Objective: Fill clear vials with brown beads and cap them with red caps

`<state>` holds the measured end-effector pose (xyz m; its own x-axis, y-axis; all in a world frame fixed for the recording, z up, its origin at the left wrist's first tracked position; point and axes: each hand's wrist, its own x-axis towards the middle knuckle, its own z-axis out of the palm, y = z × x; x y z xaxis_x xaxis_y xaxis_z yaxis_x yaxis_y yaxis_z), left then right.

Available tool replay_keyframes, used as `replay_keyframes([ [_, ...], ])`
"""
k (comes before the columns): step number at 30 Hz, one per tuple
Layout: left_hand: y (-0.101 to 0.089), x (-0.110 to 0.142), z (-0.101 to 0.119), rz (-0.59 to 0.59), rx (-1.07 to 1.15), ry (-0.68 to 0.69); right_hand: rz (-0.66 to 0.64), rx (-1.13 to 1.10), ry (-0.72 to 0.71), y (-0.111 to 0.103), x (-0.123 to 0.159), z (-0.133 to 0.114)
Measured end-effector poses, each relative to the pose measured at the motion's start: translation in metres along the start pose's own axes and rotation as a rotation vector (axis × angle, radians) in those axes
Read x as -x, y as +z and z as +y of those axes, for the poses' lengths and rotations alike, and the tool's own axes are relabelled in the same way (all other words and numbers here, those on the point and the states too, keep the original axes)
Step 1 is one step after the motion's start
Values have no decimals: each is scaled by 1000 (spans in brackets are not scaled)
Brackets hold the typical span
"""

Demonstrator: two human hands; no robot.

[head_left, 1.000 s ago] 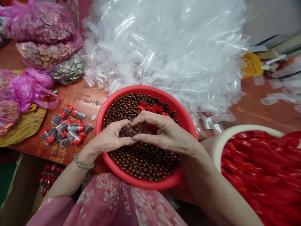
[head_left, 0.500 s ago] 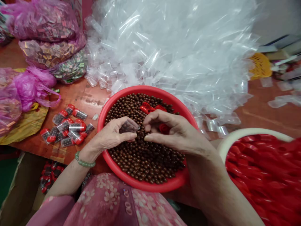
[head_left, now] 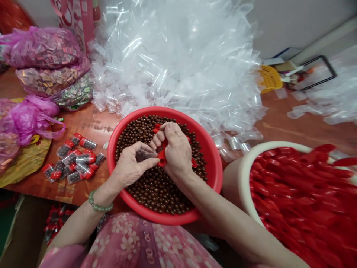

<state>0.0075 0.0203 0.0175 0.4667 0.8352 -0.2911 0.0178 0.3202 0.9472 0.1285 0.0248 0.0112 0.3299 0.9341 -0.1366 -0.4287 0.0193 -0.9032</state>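
Clear tube (head_left: 145,155) sits pinched in my left hand (head_left: 129,167), the fingers (head_left: 147,162) curled together around it, with brown beads showing through its wall. My right hand (head_left: 174,150) is just beside it, its fingers (head_left: 157,137) closed on a red cap (head_left: 162,158). Tube and cap are very near each other, but I can't tell whether they touch. Both hands are over a red basin (head_left: 212,167), and the step in hand looks like closing a filled tube; I'd judge that calls for lining the cap up square with the tube's mouth. Below my hands, the basin holds loose beads (head_left: 156,197), with a few spare caps (head_left: 193,162) lying on them. To the basin's left, capped tubes (head_left: 80,158) lie on the bench (head_left: 92,124), and pink bags (head_left: 41,48) of small packets sit beyond them. Past the basin rises a heap of empty tubes (head_left: 173,63). To the basin's right, a white tub (head_left: 244,175) brims with more caps (head_left: 292,186).
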Motion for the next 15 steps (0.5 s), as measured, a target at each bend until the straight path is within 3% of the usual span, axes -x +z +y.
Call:
replay_keyframes([
  [3,-1,-1,-3,-19,40,-25,10,117,-164,0,4,7],
  [6,-4,-2,-8,-24,48,-33,-58,370,-322,-5,8,11],
  [11,-12,-1,-12,27,188,-50,-386,800,-488,-26,13,-3],
  [15,-16,1,-10,67,217,-50,-617,1011,-608,-43,10,-24],
])
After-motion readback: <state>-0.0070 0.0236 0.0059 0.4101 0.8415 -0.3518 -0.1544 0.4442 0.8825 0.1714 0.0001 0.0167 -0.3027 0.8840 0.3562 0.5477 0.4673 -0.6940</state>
